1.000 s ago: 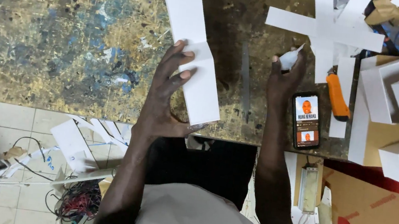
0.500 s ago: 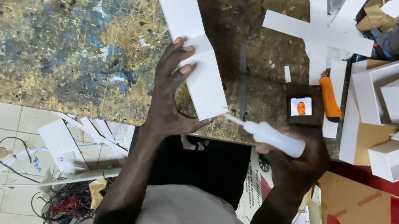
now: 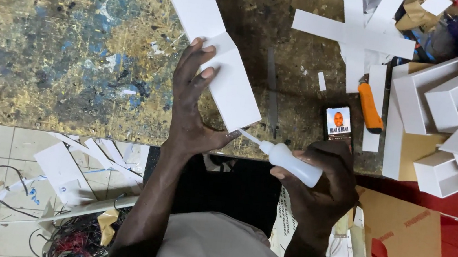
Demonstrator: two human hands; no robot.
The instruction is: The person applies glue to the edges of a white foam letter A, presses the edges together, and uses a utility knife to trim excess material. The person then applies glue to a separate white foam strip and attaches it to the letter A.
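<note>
Left hand [image 3: 193, 103] spread flat, fingers pinning the folded white strip [image 3: 215, 42] on the paint-stained workbench [image 3: 68, 43]; right hand [image 3: 323, 178] wrapped around white glue bottle [image 3: 288, 160], nozzle at the strip's near end, phone [image 3: 338, 123] just beyond

A small black rectangular phone with a lit screen [image 3: 337, 124] lies on the paint-stained counter [image 3: 68, 43], just left of an orange-handled knife [image 3: 369, 107]. The screen shows a portrait on white above a red band.
</note>
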